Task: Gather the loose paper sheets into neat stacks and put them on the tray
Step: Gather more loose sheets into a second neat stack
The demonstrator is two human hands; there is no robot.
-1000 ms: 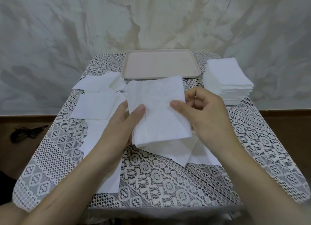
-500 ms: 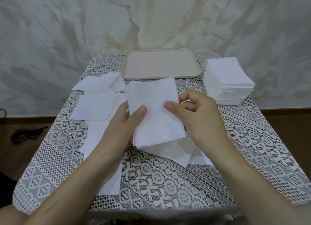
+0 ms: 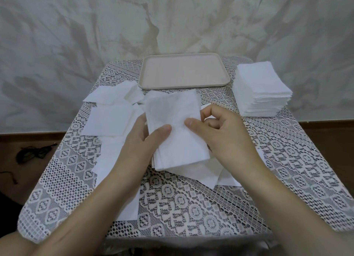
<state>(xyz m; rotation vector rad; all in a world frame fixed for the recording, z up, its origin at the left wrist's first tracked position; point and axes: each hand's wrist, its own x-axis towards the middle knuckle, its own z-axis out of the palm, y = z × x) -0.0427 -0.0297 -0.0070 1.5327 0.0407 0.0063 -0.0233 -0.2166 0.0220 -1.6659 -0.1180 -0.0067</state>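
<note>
A small bundle of white paper sheets (image 3: pixel 176 121) is held over the table's middle. My left hand (image 3: pixel 141 144) grips its left edge with the thumb on top. My right hand (image 3: pixel 220 133) pinches its right edge, thumb on top and fingers curled behind. Loose sheets (image 3: pixel 109 120) lie spread on the left, and more loose sheets (image 3: pixel 203 171) poke out under the bundle. A tall neat stack of sheets (image 3: pixel 260 87) stands at the back right. The pale pink tray (image 3: pixel 183 74) sits at the back centre with nothing on it.
A lace cloth (image 3: pixel 191 204) covers the small table. A marbled backdrop (image 3: pixel 172 20) hangs right behind the tray. A dark cable (image 3: pixel 34 152) lies on the brown floor at the left.
The bundle has narrowed as my right hand pushed its right edge leftward toward my left thumb. My left hand has stayed in place.
</note>
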